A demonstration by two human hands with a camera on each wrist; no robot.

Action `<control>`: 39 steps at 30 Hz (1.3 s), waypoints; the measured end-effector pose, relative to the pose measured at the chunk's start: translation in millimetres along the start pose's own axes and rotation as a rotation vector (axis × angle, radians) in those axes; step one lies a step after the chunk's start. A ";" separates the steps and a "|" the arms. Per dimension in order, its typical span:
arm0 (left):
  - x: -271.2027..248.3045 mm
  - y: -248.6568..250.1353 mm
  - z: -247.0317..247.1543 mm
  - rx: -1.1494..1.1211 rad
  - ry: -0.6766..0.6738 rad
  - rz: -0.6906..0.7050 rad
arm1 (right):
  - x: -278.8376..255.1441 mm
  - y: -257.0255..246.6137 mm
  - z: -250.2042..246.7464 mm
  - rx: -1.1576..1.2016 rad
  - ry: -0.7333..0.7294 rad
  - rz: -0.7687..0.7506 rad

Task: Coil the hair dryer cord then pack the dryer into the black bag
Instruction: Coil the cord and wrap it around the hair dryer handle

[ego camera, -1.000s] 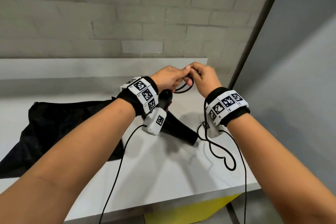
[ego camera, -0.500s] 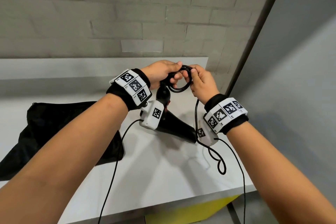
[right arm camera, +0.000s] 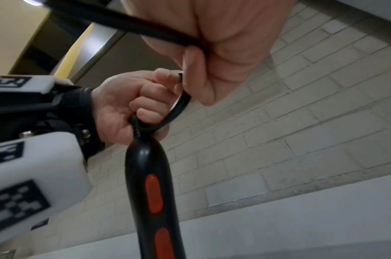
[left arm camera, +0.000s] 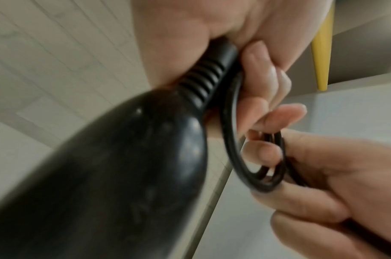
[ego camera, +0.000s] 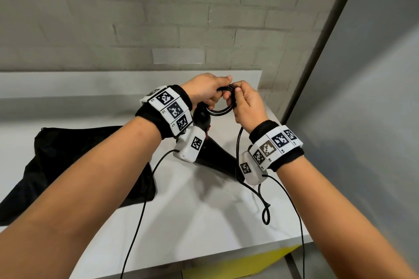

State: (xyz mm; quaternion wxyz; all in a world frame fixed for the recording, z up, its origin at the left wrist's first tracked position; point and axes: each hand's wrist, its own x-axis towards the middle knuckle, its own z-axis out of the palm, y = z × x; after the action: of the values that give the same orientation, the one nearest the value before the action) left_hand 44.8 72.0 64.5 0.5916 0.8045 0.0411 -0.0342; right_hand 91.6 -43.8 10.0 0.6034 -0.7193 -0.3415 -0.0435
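Note:
The black hair dryer (ego camera: 215, 154) hangs handle-up over the white table (ego camera: 204, 222); its handle (right arm camera: 150, 184) bears red buttons. My left hand (ego camera: 204, 93) grips the top of the handle at the ribbed cord sleeve (left arm camera: 203, 77) together with a small coil of black cord (ego camera: 223, 110). My right hand (ego camera: 244, 104) pinches the coil's other side (left arm camera: 276, 154). The loose cord (ego camera: 264, 206) runs down from my right hand onto the table and loops there. The black bag (ego camera: 74, 161) lies flat to the left, partly behind my left arm.
A raised white shelf (ego camera: 90, 81) runs along the brick wall behind the table. A grey partition (ego camera: 362, 120) stands close on the right. The table's front edge (ego camera: 226, 258) is near, with yellow panelling below. Thin sensor cables (ego camera: 136, 222) hang from both wristbands.
Both hands have lifted slightly with the dryer. The coil between them has gained a turn, and the loose cord loop on the table has been drawn in shorter.

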 end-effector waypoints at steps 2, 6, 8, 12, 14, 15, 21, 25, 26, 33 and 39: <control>0.7 -2.3 -1.8 -0.085 -0.005 0.022 | -1.2 3.1 -0.9 0.009 0.004 0.011; 1.2 -5.7 -6.0 -0.266 -0.001 0.056 | -9.6 9.7 2.1 -0.141 -0.024 0.060; 1.3 -7.4 -7.3 -0.321 -0.004 0.059 | -17.6 10.9 5.4 -0.233 -0.069 0.060; 2.5 -10.9 -9.7 -0.377 0.021 0.064 | -25.1 14.6 12.1 -0.321 -0.124 0.162; 4.2 -12.3 -11.5 -0.409 0.029 0.068 | -28.5 15.4 16.5 -0.362 -0.142 0.223; 5.0 -13.1 -12.1 -0.421 0.031 0.073 | -30.3 15.4 18.7 -0.388 -0.148 0.243; 10.2 -19.7 -17.0 -0.507 0.033 0.082 | -44.3 26.2 30.1 -0.503 -0.245 0.345; 10.7 -21.0 -20.2 -0.560 0.095 0.094 | -59.1 18.6 28.6 -0.418 -0.285 0.319; 11.1 -22.1 -20.2 -0.568 0.114 0.103 | -63.0 17.0 27.5 -0.402 -0.281 0.306; 12.3 -24.1 -12.2 -0.388 0.176 0.151 | -72.0 8.2 14.3 -0.660 -0.305 0.060; 10.9 -19.5 4.9 -0.272 0.102 0.158 | -51.9 -13.7 -1.6 -0.915 -0.157 -0.304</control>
State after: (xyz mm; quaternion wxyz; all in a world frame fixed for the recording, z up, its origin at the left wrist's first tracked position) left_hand 53.5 73.4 43.4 0.6929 0.7185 0.0122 0.0592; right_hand 45.1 -67.5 -2.7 0.1843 -0.8538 -0.4331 -0.2224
